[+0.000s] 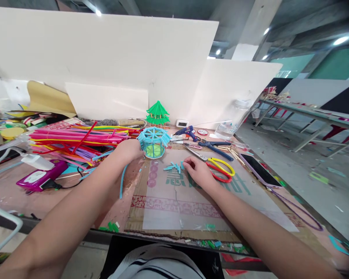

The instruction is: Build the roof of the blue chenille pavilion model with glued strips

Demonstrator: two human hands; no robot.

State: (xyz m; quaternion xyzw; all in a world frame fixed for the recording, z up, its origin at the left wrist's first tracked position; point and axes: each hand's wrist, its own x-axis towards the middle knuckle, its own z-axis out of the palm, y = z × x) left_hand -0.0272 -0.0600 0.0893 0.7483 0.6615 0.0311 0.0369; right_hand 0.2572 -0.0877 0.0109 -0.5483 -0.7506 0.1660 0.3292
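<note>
A small round model [154, 143] built of light blue strips, with a spoked top and a green base, stands upright on the table. My left hand [130, 150] reaches to its left side, palm down. Its fingers are mostly hidden, so I cannot tell whether they grip the model. Thumb and forefinger of my right hand [196, 169] pinch a short blue pipe cleaner piece [182, 165]. Several similar cut pieces [172, 167] lie just left of it on the white sheet. Close behind the right hand are scissors [223, 169] with red and yellow handles.
Bundled pipe cleaners [81, 135] fill the left, near a purple power adapter [42, 176]. A green tiered roof model [158, 112] stands behind. A glue gun [187, 133], pliers [215, 148] and a water bottle [229, 124] sit at back right; a phone [260, 170] lies right.
</note>
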